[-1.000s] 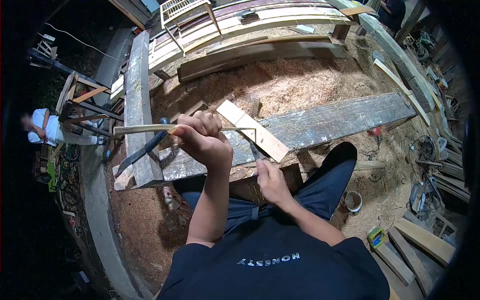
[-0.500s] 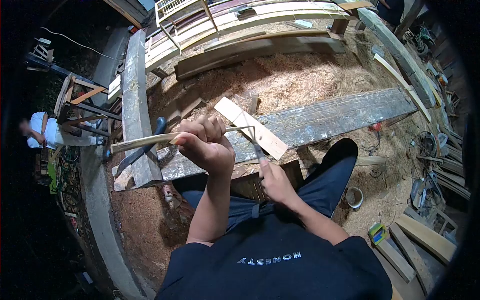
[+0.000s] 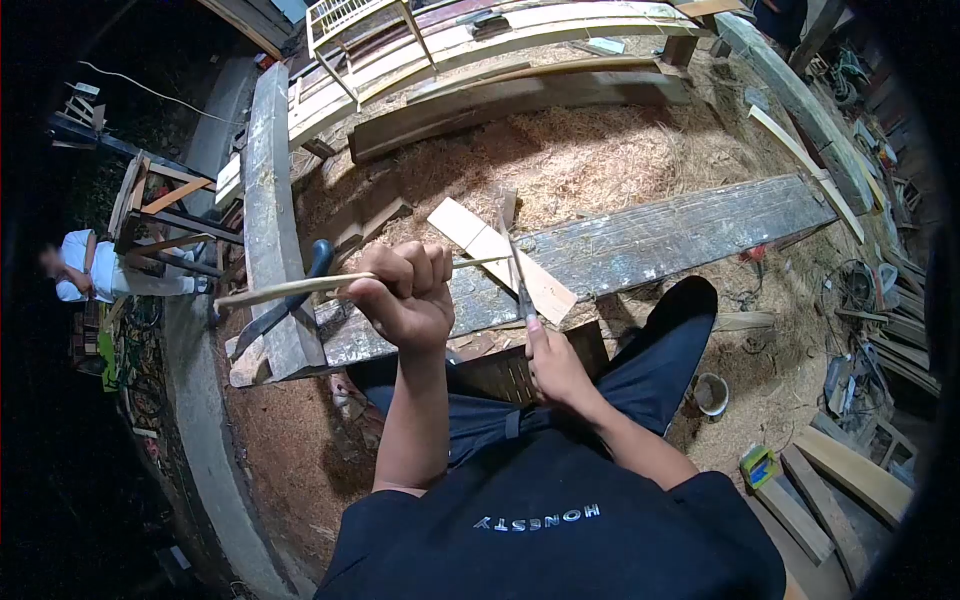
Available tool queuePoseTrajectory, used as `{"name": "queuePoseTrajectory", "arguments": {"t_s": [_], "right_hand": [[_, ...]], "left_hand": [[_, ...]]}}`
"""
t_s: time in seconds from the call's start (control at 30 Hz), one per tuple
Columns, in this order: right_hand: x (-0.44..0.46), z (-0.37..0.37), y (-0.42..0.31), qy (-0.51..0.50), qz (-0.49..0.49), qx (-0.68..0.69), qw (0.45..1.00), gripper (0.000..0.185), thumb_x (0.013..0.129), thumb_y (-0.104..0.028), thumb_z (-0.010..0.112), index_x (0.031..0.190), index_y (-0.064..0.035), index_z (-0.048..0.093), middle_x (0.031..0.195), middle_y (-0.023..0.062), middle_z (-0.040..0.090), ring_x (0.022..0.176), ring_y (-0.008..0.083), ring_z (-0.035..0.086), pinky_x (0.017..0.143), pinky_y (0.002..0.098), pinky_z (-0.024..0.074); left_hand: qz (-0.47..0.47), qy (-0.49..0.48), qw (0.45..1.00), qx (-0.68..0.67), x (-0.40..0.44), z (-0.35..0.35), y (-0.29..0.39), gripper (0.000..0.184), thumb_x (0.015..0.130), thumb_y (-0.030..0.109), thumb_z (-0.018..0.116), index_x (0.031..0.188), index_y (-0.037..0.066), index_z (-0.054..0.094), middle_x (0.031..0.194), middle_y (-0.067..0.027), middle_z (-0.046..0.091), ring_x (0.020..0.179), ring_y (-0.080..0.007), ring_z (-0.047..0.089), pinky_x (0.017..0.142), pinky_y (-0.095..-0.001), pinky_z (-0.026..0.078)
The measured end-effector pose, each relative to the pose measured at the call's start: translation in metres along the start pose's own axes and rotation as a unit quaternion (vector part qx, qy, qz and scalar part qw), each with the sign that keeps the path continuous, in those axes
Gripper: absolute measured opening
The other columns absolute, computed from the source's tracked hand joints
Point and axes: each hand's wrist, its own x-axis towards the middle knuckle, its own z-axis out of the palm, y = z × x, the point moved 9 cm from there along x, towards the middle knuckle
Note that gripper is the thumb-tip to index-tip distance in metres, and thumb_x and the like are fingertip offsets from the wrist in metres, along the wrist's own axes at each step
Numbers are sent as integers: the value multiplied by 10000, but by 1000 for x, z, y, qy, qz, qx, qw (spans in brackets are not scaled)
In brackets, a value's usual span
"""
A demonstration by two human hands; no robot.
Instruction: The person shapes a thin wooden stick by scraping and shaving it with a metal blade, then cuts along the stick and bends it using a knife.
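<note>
Change: knife has shifted so its blade now crosses the far end of the stick; blade contact unclear | Meaning: that end looks like the part being worked | Hands: apart; left hand fisted round stick, right hand clamped on knife | Stick: through left fist, tip beyond right hand, over desk

Left hand: grips thin wooden strip
Right hand: holds narrow knife (blade near strip's tip)
Pale board: lies across plank
</note>
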Motion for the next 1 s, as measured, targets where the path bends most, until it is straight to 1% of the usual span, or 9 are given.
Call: {"name": "queuePoseTrajectory", "arguments": {"t_s": [0.13, 0.2, 0.27, 0.33, 0.5, 0.63, 0.73, 0.9, 1.0], "right_hand": [[-20, 5, -36, -22, -112, 67, 991, 612, 1042, -464, 299, 764, 32, 526, 623, 193, 536, 616, 351, 560, 613, 451, 436], [7, 12, 5, -41, -5, 112, 993, 529, 1042, -477, 332, 740, -61, 459, 511, -12, 395, 418, 89, 389, 412, 274, 322], [13, 7, 10, -28, -28, 71, 997, 523, 1036, -489, 345, 754, -63, 458, 512, -14, 386, 408, 88, 389, 396, 279, 318], [-15, 1, -44, -20, -180, 96, 979, 537, 1034, -509, 324, 774, -58, 458, 502, -13, 369, 375, 98, 379, 374, 297, 321], [8, 8, 2, -38, -33, 105, 993, 542, 1033, -510, 328, 776, -55, 470, 511, -19, 380, 409, 92, 404, 401, 279, 328], [-26, -8, -58, 17, -180, 59, 982, 577, 1039, -483, 325, 713, -35, 486, 514, 35, 435, 437, 142, 420, 455, 331, 368], [-4, 4, -5, 6, -45, 49, 998, 562, 1040, -458, 342, 718, -23, 492, 529, 49, 422, 491, 153, 440, 510, 347, 386], [-29, -9, -56, 3, -144, 39, 989, 556, 1049, -423, 324, 725, -3, 491, 578, 96, 467, 561, 217, 499, 575, 383, 413], [3, -7, -12, 42, -105, -20, 993, 548, 1050, -422, 333, 714, -16, 484, 549, 69, 454, 496, 187, 478, 512, 364, 395]], "left_hand": [[2, -30, 999, -17, 1, -1, -1, 581, 986, 621, 304, 688, 123, 285, 545, 28, 192, 497, -98, 127, 472, -293, 142], [9, -38, 999, -29, 3, -2, 2, 587, 987, 620, 309, 679, 120, 284, 540, 27, 195, 497, -102, 127, 477, -297, 144], [15, -40, 998, -48, 4, -1, 6, 633, 980, 634, 318, 629, 108, 277, 525, 27, 205, 485, -106, 138, 476, -311, 142], [8, -45, 997, -67, 1, 1, 3, 633, 984, 625, 325, 618, 111, 274, 522, 30, 192, 479, -109, 132, 471, -314, 143], [6, -69, 992, -103, 2, 2, 6, 641, 978, 616, 372, 592, 114, 271, 506, 38, 174, 444, -97, 123, 440, -300, 123], [1, -116, 987, -115, 8, 10, 4, 644, 976, 609, 392, 583, 114, 269, 493, 40, 167, 421, -95, 115, 417, -292, 119], [0, -130, 982, -137, 8, 8, 5, 650, 978, 599, 406, 564, 115, 271, 480, 42, 166, 404, -95, 108, 401, -289, 115], [-13, -171, 976, -138, 8, 25, 4, 672, 967, 585, 457, 512, 121, 283, 439, 46, 184, 374, -90, 123, 387, -277, 110], [-14, -159, 975, -155, 10, 18, 4, 678, 959, 590, 471, 505, 124, 280, 433, 47, 185, 364, -89, 129, 383, -278, 114]]}}
